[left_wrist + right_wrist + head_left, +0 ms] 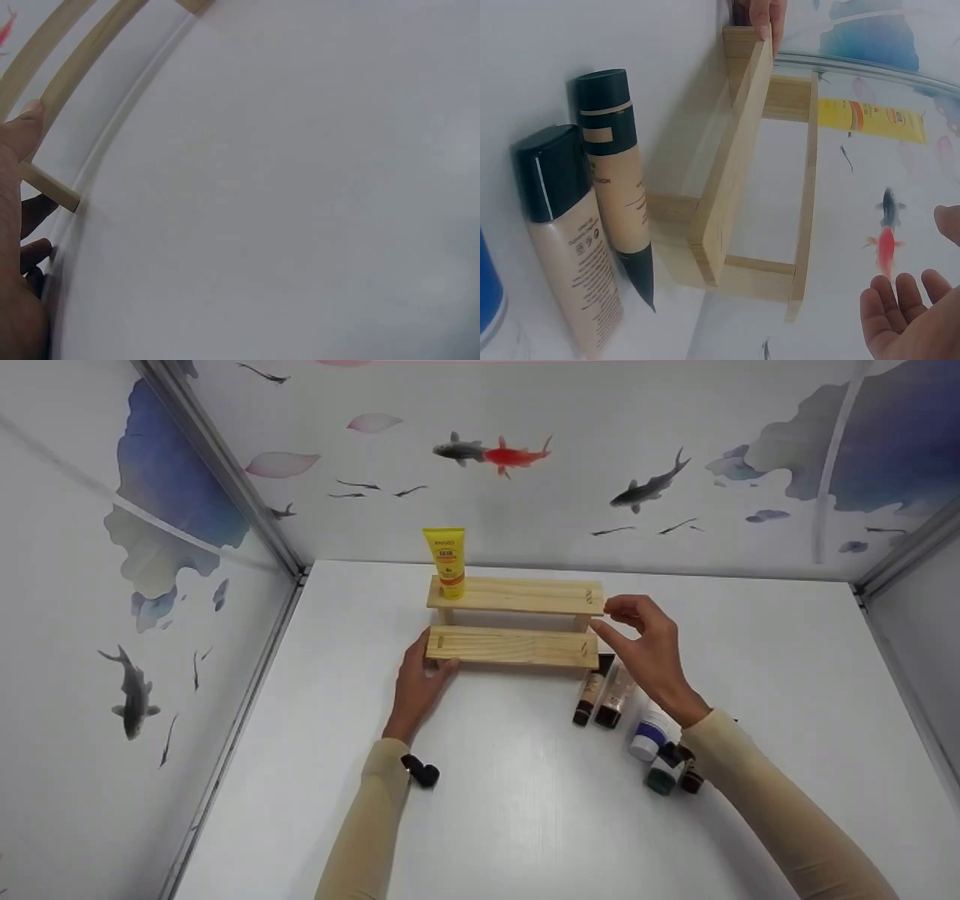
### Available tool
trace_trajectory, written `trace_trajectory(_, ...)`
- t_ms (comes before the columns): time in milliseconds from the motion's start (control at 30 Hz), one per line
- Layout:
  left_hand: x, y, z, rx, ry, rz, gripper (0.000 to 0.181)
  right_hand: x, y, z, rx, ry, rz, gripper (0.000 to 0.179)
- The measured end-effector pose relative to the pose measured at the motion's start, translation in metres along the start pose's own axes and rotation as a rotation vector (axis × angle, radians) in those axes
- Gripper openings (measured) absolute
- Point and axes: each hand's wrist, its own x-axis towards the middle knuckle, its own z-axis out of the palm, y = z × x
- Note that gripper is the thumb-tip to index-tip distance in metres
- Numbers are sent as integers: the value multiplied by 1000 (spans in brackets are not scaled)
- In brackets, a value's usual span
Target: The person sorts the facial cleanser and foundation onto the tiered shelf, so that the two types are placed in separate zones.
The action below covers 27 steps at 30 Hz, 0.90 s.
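Observation:
A two-tier wooden rack (517, 648) stands at the back middle of the table. My left hand (420, 681) grips the left end of its lower tier, thumb at the front edge. A yellow squeeze tube (450, 559) stands cap-down on the upper tier's left end. Beside the rack's right end is my right hand (654, 649), holding nothing, fingers loosely bent; the right wrist view shows a gap between them and the wood. Below that hand lie a beige tube with a black cap (615, 165) and a flat beige bottle (574, 247).
Farther right, partly under my right forearm, lie a white bottle with a blue band (649, 731), a green-capped bottle (664, 774) and a dark-capped one (693, 781). Printed wall panels (540, 525) close off the table's back and sides.

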Motion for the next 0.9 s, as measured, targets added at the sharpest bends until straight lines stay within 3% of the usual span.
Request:
trace_trajectory(367,1,5,2,7,-15,4,93,-14,44,-36,-107,48,89,35)
trace_trajectory(600,0,4,2,-4,-18,-5,94,-23,61,-58,-159,71,169,38)
trace_trajectory(900,-1,1,-1,-9,-3,-14,92,-37,82,-67,-169,34,217,43)
